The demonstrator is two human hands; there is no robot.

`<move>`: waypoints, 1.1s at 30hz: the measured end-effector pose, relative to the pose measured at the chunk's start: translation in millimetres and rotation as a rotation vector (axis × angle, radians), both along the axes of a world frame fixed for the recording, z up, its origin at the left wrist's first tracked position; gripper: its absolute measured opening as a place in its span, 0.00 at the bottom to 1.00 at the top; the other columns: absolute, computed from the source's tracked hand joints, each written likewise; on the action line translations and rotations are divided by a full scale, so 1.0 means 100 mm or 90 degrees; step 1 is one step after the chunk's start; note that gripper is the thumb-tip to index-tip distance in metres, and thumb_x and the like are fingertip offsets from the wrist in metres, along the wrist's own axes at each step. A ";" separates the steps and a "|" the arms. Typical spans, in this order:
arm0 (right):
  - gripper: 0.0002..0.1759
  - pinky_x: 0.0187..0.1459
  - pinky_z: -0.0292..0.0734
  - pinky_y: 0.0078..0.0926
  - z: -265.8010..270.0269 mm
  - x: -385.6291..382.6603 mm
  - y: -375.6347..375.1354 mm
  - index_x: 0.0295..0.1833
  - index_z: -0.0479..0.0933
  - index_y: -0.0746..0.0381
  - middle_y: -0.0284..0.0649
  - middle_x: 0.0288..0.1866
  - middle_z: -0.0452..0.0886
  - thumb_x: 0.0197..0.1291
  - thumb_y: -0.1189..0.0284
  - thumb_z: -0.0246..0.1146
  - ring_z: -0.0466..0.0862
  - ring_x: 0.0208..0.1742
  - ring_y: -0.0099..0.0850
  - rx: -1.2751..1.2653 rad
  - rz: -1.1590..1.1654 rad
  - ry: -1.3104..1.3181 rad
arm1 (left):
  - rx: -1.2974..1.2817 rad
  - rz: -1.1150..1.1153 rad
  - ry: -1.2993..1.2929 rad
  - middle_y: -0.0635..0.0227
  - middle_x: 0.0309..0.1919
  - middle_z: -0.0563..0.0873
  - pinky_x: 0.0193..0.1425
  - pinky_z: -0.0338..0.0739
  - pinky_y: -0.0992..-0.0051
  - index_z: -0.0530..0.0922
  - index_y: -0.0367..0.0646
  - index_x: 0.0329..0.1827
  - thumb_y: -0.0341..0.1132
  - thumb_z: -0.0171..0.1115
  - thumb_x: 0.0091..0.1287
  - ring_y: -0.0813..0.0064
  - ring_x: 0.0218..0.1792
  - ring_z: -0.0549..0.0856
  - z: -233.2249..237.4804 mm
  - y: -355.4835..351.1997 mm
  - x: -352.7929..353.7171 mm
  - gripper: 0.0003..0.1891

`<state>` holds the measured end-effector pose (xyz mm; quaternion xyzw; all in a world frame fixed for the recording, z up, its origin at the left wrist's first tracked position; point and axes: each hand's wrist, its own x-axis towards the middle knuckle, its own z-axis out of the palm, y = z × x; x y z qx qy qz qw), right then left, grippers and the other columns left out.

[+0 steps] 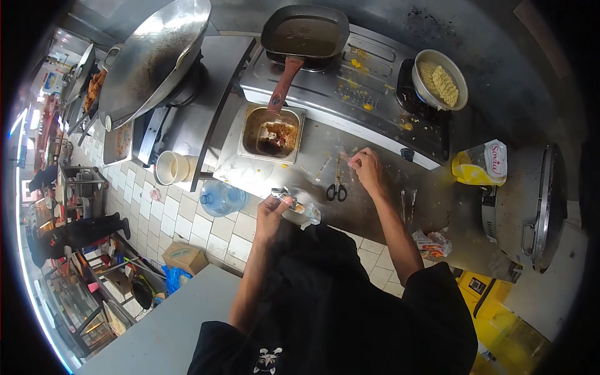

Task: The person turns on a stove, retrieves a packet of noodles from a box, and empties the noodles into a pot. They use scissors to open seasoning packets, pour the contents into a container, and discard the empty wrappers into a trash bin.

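My left hand (273, 214) is closed on a small torn packet (302, 211) with silver and white parts, held just past the counter's front edge. My right hand (367, 166) is over the steel counter, its fingers curled together near scissors (336, 191) with black handles; whether anything is between the fingertips is too small to tell. Left of the scissors, a square metal container (244, 150) holds brown and reddish seasoning. Behind it, the red-brown handle of a square pan (287, 84) points toward me.
A pot of noodles (463, 100) sits on the right burner of the stove (375, 119). A large wok (150, 59) stands at the left. Right of my arm are a yellow and white bag (480, 164), a crumpled packet (432, 244) and a big round cooker (515, 212).
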<state>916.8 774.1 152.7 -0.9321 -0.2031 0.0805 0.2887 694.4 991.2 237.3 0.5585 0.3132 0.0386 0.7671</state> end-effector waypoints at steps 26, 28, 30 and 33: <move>0.09 0.48 0.73 0.42 -0.03 0.05 0.05 0.33 0.77 0.60 0.40 0.37 0.80 0.52 0.69 0.71 0.78 0.45 0.43 0.043 0.002 -0.021 | -0.009 0.009 -0.005 0.71 0.38 0.87 0.56 0.73 0.75 0.82 0.40 0.43 0.31 0.66 0.67 0.82 0.42 0.82 -0.02 -0.03 0.00 0.06; 0.11 0.48 0.73 0.43 0.04 -0.02 0.08 0.33 0.77 0.60 0.40 0.37 0.80 0.51 0.68 0.72 0.78 0.44 0.43 0.033 -0.023 -0.052 | -0.004 0.012 -0.001 0.71 0.38 0.87 0.56 0.73 0.75 0.82 0.40 0.44 0.31 0.66 0.67 0.82 0.42 0.82 -0.01 -0.04 -0.02 0.06; 0.12 0.49 0.74 0.44 0.03 -0.01 0.09 0.34 0.78 0.60 0.40 0.38 0.81 0.50 0.68 0.74 0.78 0.45 0.44 0.014 -0.025 -0.009 | -0.002 0.015 0.006 0.72 0.39 0.87 0.57 0.73 0.74 0.82 0.40 0.44 0.31 0.66 0.67 0.82 0.43 0.82 -0.02 -0.04 -0.03 0.07; 0.12 0.51 0.73 0.45 0.04 0.01 0.10 0.34 0.79 0.59 0.41 0.40 0.81 0.49 0.67 0.75 0.78 0.47 0.45 -0.019 -0.030 0.067 | -0.010 0.016 -0.008 0.71 0.39 0.87 0.57 0.72 0.74 0.82 0.40 0.44 0.31 0.67 0.67 0.82 0.43 0.82 -0.02 -0.04 -0.04 0.07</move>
